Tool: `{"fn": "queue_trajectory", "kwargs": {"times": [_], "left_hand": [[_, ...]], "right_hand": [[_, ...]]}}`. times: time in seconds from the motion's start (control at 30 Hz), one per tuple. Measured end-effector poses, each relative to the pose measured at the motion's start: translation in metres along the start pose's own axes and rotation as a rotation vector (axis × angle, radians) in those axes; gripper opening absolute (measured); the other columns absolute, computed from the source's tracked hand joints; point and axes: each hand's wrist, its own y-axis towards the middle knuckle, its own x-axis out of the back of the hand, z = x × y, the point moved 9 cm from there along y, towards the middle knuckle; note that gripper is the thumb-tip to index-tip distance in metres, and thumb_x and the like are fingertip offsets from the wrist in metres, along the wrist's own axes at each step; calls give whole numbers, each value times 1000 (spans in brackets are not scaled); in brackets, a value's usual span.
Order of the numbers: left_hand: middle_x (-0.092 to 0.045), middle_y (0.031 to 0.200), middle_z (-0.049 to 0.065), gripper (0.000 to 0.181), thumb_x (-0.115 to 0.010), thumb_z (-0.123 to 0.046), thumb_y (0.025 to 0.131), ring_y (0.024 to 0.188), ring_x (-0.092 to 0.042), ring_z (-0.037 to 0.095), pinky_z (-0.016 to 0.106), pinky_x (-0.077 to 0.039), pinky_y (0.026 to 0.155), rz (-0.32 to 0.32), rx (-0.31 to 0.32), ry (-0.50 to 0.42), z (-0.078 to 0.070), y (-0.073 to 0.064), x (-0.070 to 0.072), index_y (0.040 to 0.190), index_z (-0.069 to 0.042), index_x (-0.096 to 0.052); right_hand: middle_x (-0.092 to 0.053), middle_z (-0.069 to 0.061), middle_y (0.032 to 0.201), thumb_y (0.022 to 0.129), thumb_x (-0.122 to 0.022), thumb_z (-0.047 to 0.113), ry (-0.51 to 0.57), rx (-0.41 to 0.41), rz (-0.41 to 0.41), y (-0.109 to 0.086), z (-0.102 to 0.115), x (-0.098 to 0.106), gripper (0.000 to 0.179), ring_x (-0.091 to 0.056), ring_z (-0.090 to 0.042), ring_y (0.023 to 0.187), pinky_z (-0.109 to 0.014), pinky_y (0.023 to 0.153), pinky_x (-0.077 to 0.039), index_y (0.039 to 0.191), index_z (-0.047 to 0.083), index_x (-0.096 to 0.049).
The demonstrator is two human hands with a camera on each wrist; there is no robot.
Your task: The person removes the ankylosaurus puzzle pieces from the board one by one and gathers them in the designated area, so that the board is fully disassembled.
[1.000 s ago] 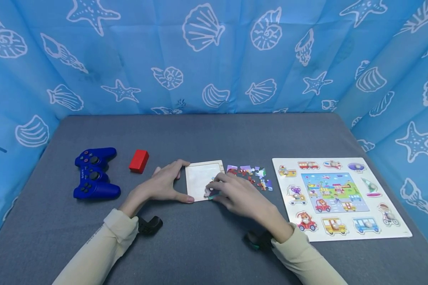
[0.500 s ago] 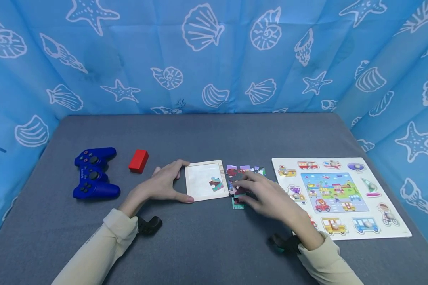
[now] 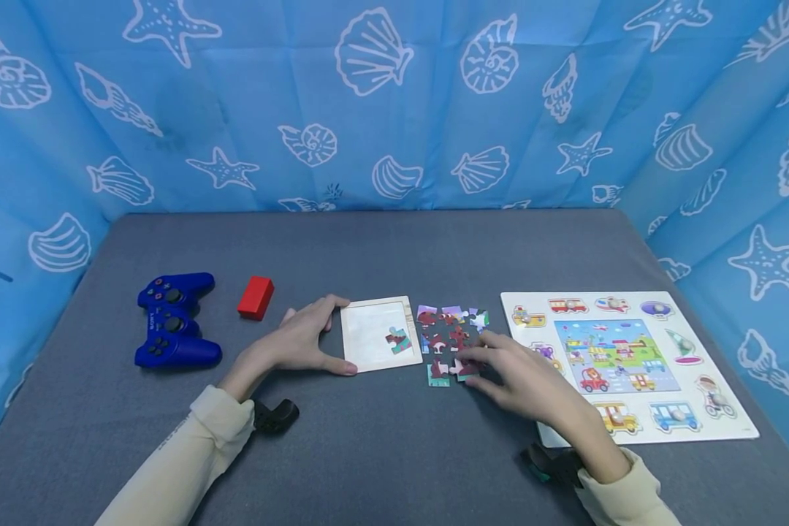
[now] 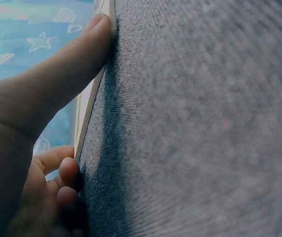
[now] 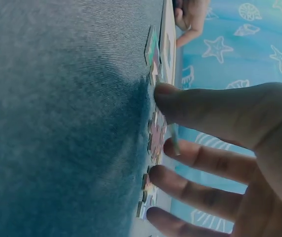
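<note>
My left hand grips a small square wooden puzzle tray, thumb at its near left corner and fingers at the far left one. Two joined jigsaw pieces lie in the tray toward its right side. Right of the tray, several loose jigsaw pieces with red figures lie close together on the cloth. My right hand is at their near right side, pinching one jigsaw piece between thumb and index finger. In the right wrist view that piece stands tilted, seen edge-on; its picture is partly hidden.
A white peg puzzle board with vehicle pictures lies to the right, partly under my right forearm. A red block and a blue game controller lie to the left. A blue shell-patterned curtain hangs behind the grey-covered table.
My right hand has moved right from the tray to the loose pieces and now pinches one. Two joined pieces in the tray are uncovered. My left hand has stayed on the tray.
</note>
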Motion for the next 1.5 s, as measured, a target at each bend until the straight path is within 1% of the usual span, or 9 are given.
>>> {"fn": "queue_trajectory", "kwargs": {"times": [0.1, 0.33, 0.47, 0.57, 0.63, 0.8, 0.93, 1.07, 1.5], "left_hand": [[-52, 104, 3, 102, -89, -57, 69, 98, -47, 16, 38, -23, 78, -1, 2, 3, 1, 0, 0, 149, -16, -40], [-52, 105, 3, 102, -89, -57, 69, 99, -48, 17, 38, -23, 79, -1, 5, 0, 1, 0, 0, 149, -16, -40], [-52, 105, 3, 102, -89, -57, 69, 99, -48, 16, 39, -24, 79, 1, 2, 2, 1, 0, 0, 149, -16, -40], [-51, 104, 3, 102, -89, -57, 70, 99, -48, 16, 39, -24, 79, 2, -3, 4, 0, 0, 0, 149, -16, -40], [-51, 104, 3, 102, -88, -57, 70, 99, -48, 16, 38, -24, 79, 4, -2, 4, 0, 0, 0, 150, -16, -40], [-51, 105, 3, 102, -87, -58, 71, 100, -48, 16, 38, -25, 80, 15, 2, 5, 1, 0, -1, 151, -16, -38], [-52, 105, 3, 102, -87, -59, 72, 100, -48, 17, 38, -26, 80, 20, 1, 4, 1, 0, -1, 151, -16, -38], [-52, 106, 3, 102, -87, -58, 72, 101, -48, 17, 39, -25, 81, 21, 3, -3, 2, -1, 0, 151, -16, -38], [-52, 105, 3, 102, -87, -58, 72, 101, -48, 17, 39, -25, 80, 18, 4, -2, 1, 0, 0, 151, -16, -38]], "right_hand": [[-68, -2, 109, 89, -80, 20, -24, -6, 33, -2, -1, -2, 31, -61, -12, 88, -33, 72, -50, 119, 16, -76], [-68, -2, 104, 87, -82, 24, -44, 17, -6, 8, 9, 8, 37, -56, -11, 79, -28, 65, -44, 122, 15, -75], [-71, -6, 117, 90, -79, 22, -19, 63, -23, 24, 23, 11, 36, -67, -20, 98, -41, 81, -55, 124, 14, -74], [-70, -10, 126, 92, -77, 20, 1, 98, -17, 39, 34, 7, 34, -67, -27, 114, -50, 93, -55, 125, 13, -73], [-69, -9, 126, 93, -76, 20, 10, 124, -6, 50, 41, 1, 33, -67, -27, 113, -49, 95, -54, 125, 12, -73], [-68, -8, 124, 93, -75, 19, 9, 192, 36, 71, 56, -10, 31, -64, -25, 104, -45, 91, -53, 123, 13, -74], [-65, -10, 132, 94, -74, 18, -10, 226, 91, 78, 62, -19, 33, -62, -30, 113, -46, 93, -52, 126, 13, -72], [-64, -10, 135, 95, -73, 19, -26, 222, 128, 80, 63, -25, 35, -60, -31, 116, -46, 95, -51, 129, 12, -70], [-68, -3, 113, 92, -75, 12, -34, 194, 111, 84, 64, -26, 27, -59, -22, 98, -37, 82, -50, 118, 17, -76]]}}
